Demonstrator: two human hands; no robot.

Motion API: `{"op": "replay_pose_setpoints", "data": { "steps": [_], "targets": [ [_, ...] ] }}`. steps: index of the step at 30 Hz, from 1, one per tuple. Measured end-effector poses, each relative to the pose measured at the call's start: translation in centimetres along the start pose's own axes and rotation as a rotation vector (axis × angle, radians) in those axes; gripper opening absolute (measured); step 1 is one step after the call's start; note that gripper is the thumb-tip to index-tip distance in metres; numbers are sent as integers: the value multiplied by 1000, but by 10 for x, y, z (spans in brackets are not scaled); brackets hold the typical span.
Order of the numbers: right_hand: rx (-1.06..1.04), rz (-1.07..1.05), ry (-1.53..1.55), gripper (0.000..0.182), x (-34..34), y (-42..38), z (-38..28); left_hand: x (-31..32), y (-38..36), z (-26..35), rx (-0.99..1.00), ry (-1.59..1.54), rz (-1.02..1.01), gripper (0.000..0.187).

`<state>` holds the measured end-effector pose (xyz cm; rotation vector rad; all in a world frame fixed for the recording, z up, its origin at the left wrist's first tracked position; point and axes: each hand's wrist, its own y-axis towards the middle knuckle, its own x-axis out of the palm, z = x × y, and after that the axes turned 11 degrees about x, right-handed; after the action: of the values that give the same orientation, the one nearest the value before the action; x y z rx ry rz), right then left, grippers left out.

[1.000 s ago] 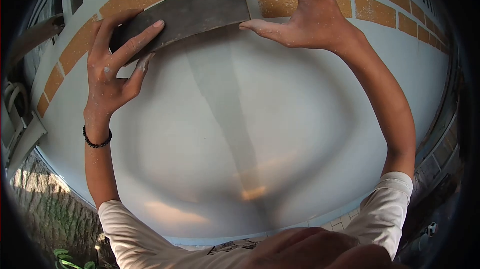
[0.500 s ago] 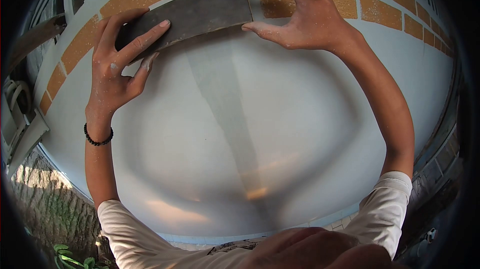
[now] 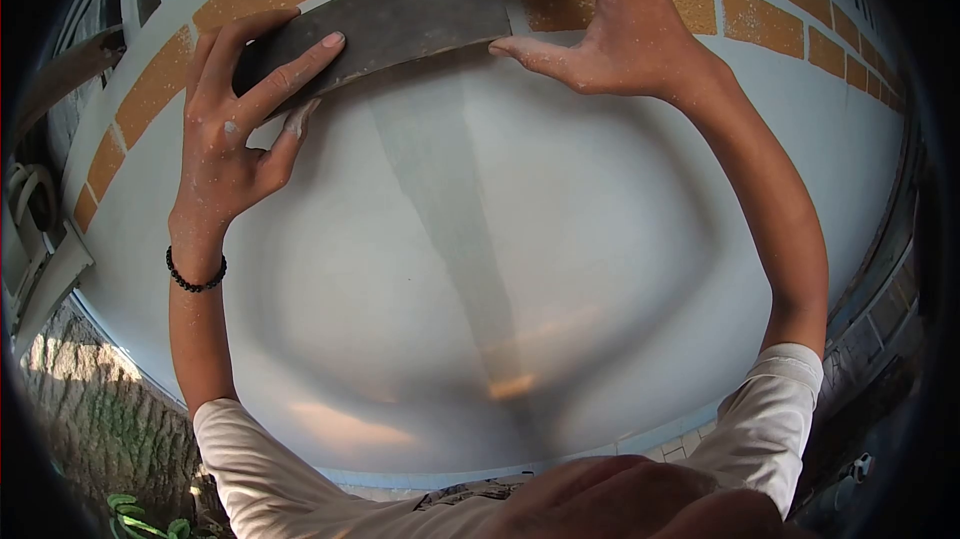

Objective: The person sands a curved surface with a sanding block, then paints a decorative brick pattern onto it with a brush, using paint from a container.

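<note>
A dark grey rectangular tile (image 3: 415,19) lies against the wall (image 3: 360,229) at the top of the view, over the row of orange bricks. My left hand (image 3: 240,114) grips its left end, with the fingers over the face and the thumb at the lower edge. At the tile's right end, my right hand (image 3: 610,29) pinches the corners between thumb and fingertips. Below the tile, a darker grey vertical strip (image 3: 445,199) runs down the white surface.
Orange painted bricks (image 3: 735,14) cross the upper wall. A tree trunk (image 3: 100,399) stands at the lower left, with green leaves (image 3: 135,519) below it. White metal parts (image 3: 55,289) are at the far left.
Both hands and the tile appear very slightly shifted to the right and up relative to the wall; the grip looks the same.
</note>
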<state>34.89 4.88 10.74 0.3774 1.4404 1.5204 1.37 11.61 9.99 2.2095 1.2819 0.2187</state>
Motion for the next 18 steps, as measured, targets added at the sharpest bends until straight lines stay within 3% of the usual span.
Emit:
{"op": "replay_pose_setpoints", "data": {
  "steps": [3,7,12,13,18],
  "targets": [
    [-137,61,-47,85,0,0,0,1,0,0,13,10,0,66],
    [-311,194,-400,89,5,-13,-13,-1,0,3,5,11,-8,67],
    [-144,248,-311,83,47,-36,-59,2,-2,2,7,-10,26,68],
    [-68,165,-361,101,58,-37,-55,4,-2,3,-3,-16,26,68],
    [87,184,-558,97,82,-35,-56,12,-9,9,-7,90,51,72]
  ]
}}
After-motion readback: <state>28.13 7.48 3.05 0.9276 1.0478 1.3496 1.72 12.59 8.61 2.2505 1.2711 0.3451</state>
